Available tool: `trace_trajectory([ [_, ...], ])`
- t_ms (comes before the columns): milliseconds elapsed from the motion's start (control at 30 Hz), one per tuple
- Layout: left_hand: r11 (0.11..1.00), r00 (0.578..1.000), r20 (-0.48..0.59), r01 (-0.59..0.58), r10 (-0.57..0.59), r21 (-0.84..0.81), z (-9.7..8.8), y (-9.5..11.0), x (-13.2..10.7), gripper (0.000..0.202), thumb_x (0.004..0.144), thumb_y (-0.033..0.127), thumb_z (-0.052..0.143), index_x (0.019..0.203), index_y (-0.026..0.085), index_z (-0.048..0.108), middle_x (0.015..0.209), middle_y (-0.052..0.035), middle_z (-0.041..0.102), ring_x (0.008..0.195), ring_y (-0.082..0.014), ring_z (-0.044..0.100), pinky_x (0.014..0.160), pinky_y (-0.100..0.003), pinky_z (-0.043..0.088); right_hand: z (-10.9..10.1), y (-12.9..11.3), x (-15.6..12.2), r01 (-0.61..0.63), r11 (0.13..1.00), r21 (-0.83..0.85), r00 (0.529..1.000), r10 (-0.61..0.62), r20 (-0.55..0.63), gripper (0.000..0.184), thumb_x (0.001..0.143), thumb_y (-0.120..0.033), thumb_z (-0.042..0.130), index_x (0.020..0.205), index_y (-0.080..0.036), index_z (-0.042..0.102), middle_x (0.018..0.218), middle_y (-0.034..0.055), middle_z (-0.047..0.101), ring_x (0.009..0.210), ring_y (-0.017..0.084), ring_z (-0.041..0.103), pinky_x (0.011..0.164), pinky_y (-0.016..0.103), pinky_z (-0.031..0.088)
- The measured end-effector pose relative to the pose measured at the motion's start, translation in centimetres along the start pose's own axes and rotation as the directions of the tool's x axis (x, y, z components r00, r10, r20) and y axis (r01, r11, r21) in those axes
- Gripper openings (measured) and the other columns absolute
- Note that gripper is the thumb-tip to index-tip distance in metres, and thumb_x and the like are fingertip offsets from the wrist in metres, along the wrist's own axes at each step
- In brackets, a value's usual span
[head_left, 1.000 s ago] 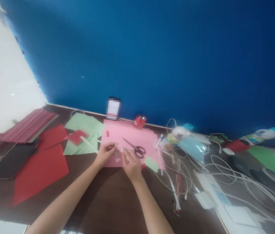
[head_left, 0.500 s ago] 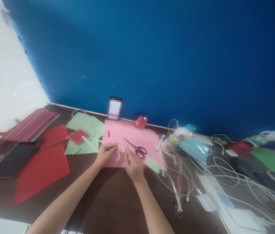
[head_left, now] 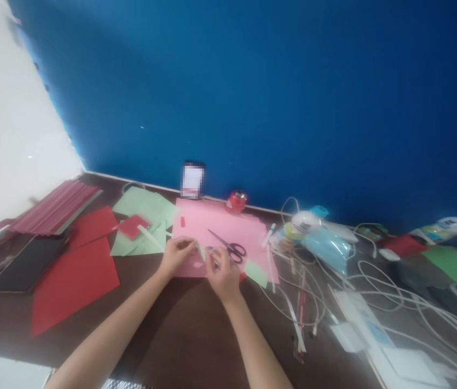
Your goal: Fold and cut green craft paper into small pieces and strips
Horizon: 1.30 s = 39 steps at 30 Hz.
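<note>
My left hand (head_left: 177, 255) and my right hand (head_left: 222, 273) meet over the near edge of a pink paper sheet (head_left: 220, 229). Both are closed in a pinch on a small pale paper strip (head_left: 201, 252) stretched between their fingertips. A tiny pink cut-out piece (head_left: 198, 265) lies on the sheet just under the hands. Black-handled scissors (head_left: 228, 246) lie on the pink sheet just beyond my right hand, untouched.
Green paper (head_left: 143, 208) and red paper sheets (head_left: 72, 281) lie to the left, with a dark phone (head_left: 25, 262) and a red folder (head_left: 55, 208). A red tape roll (head_left: 235, 201) stands by the blue wall. White cables (head_left: 394, 302), pens and bottles crowd the right side.
The hands have drawn closer together; the pale strip, held upright by the left hand half a second ago, is now pinched by both hands. The view shifted slightly.
</note>
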<state>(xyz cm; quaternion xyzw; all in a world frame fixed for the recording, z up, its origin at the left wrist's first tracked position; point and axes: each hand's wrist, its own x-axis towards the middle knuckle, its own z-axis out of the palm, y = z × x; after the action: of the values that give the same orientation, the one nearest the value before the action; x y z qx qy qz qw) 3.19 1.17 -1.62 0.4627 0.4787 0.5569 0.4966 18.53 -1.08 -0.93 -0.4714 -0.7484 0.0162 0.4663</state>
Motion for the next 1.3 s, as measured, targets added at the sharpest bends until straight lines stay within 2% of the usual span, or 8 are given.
trace_trajectory([
  [133, 0.999, 0.999, -0.021, -0.024, 0.025, 0.029, -0.04, 0.83, -0.21, 0.025, 0.066, 0.034, 0.065, 0.077, 0.011, 0.067, 0.067, -0.0053, 0.068, 0.064, -0.0178, 0.064, 0.062, -0.027, 0.052, -0.05, -0.07, 0.04, -0.017, 1.0, -0.013, 1.0, 0.017, 0.014, 0.017, 0.082, -0.025, 0.049, 0.095, -0.015, 0.052, 0.078, 0.0069, 0.068, 0.069, 0.016, 0.067, 0.059, 0.022, 0.053],
  [367, 1.0, 1.0, 0.004, -0.016, 0.016, -0.026, 0.13, 0.9, -0.32, 0.022, 0.066, 0.032, 0.066, 0.073, 0.011, 0.061, 0.066, -0.0057, 0.067, 0.065, -0.0174, 0.065, 0.063, -0.026, 0.053, -0.07, -0.13, 0.29, 0.159, 0.975, -0.155, 0.987, -0.163, -0.01, 0.023, 0.082, -0.02, 0.048, 0.104, -0.014, 0.056, 0.086, 0.0082, 0.069, 0.075, 0.017, 0.065, 0.067, 0.026, 0.053],
  [500, 0.999, 1.0, -0.005, -0.028, 0.028, -0.033, 0.1, 0.51, -0.27, 0.021, 0.068, 0.031, 0.064, 0.072, 0.01, 0.063, 0.067, -0.0067, 0.068, 0.066, -0.0179, 0.066, 0.065, -0.028, 0.054, 0.06, -0.01, 0.41, 0.219, 0.964, -0.148, 0.975, -0.222, 0.0, 0.026, 0.082, -0.016, 0.047, 0.106, -0.015, 0.057, 0.092, 0.0084, 0.067, 0.085, 0.017, 0.063, 0.076, 0.027, 0.05],
  [767, 0.998, 0.998, 0.002, -0.057, 0.057, -0.009, 0.08, 0.47, -0.32, 0.023, 0.068, 0.031, 0.063, 0.078, 0.011, 0.068, 0.072, -0.0076, 0.069, 0.069, -0.0195, 0.066, 0.068, -0.031, 0.054, 0.17, -0.17, 0.47, 0.226, 0.959, -0.168, 0.974, -0.221, 0.047, 0.034, 0.084, -0.015, 0.044, 0.117, -0.018, 0.053, 0.093, 0.0076, 0.066, 0.085, 0.016, 0.062, 0.076, 0.026, 0.05],
  [933, 0.992, 0.995, 0.03, -0.093, 0.09, 0.089, 0.24, 0.93, -0.55, 0.021, 0.069, 0.031, 0.062, 0.077, 0.012, 0.069, 0.073, -0.0073, 0.069, 0.067, -0.0186, 0.065, 0.068, -0.029, 0.053, 0.43, -0.09, 0.25, 0.196, 0.966, -0.166, 0.979, -0.202, -0.02, 0.033, 0.083, -0.015, 0.048, 0.116, -0.017, 0.052, 0.096, 0.0064, 0.067, 0.086, 0.016, 0.063, 0.077, 0.027, 0.049],
  [1067, 0.99, 0.991, -0.082, -0.094, 0.103, 0.107, 0.06, 1.1, -0.58, 0.021, 0.068, 0.031, 0.062, 0.076, 0.013, 0.069, 0.071, -0.0064, 0.069, 0.068, -0.0184, 0.065, 0.068, -0.029, 0.053, 0.5, 0.09, 0.27, 0.158, 0.976, -0.151, 0.982, -0.171, -0.08, 0.023, 0.082, -0.014, 0.048, 0.102, -0.017, 0.058, 0.091, 0.0065, 0.068, 0.086, 0.016, 0.063, 0.076, 0.027, 0.05],
  [1167, 0.999, 0.979, -0.199, -0.054, 0.052, -0.005, -0.25, 0.99, -0.37, 0.023, 0.066, 0.032, 0.065, 0.076, 0.012, 0.067, 0.07, -0.0065, 0.069, 0.07, -0.0191, 0.065, 0.07, -0.03, 0.053, 0.55, 0.03, 0.35, 0.143, 0.979, -0.145, 0.983, -0.157, -0.093, 0.02, 0.082, -0.015, 0.048, 0.098, -0.016, 0.06, 0.088, 0.0066, 0.068, 0.085, 0.016, 0.063, 0.077, 0.027, 0.05],
  [1300, 0.993, 0.983, -0.184, -0.019, -0.004, -0.118, -0.33, 0.73, -0.14, 0.025, 0.063, 0.032, 0.067, 0.074, 0.011, 0.065, 0.068, -0.0068, 0.068, 0.07, -0.0197, 0.065, 0.07, -0.032, 0.053, 0.72, -0.21, 0.26, 0.19, 0.971, -0.148, 0.977, -0.201, -0.064, 0.021, 0.082, -0.014, 0.047, 0.098, -0.017, 0.061, 0.089, 0.006, 0.069, 0.087, 0.015, 0.063, 0.081, 0.027, 0.048],
])
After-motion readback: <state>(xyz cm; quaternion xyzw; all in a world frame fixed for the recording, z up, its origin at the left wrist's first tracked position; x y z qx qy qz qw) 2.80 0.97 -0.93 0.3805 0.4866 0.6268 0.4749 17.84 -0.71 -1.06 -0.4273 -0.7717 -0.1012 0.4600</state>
